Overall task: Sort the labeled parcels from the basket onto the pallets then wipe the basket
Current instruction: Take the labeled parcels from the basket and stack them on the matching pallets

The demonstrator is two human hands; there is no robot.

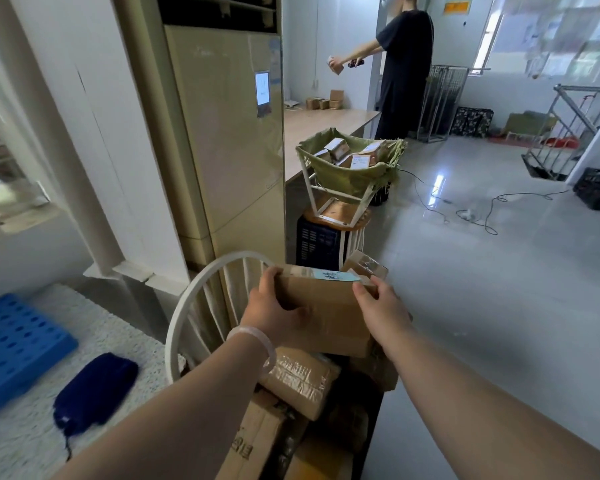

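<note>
A brown cardboard parcel point(326, 306) with a light blue label on its top is held between both hands. My left hand point(274, 310) grips its left end, and my right hand point(381, 306) grips its right end. It hangs just above a pile of several taped cardboard parcels point(298, 379) stacked against a white round-backed chair point(187, 306). A blue plastic pallet point(11, 344) lies on the floor at the far left. Further off, a green cloth-lined basket point(340, 171) on a white frame holds several small labeled parcels.
A dark blue cloth point(94, 393) lies on the pale mat near the pallet. A tall beige air-conditioner cabinet point(226, 140) stands straight ahead. A person in black point(406, 71) stands at a long table point(319, 126). Cables point(478, 209) trail over the glossy floor at right.
</note>
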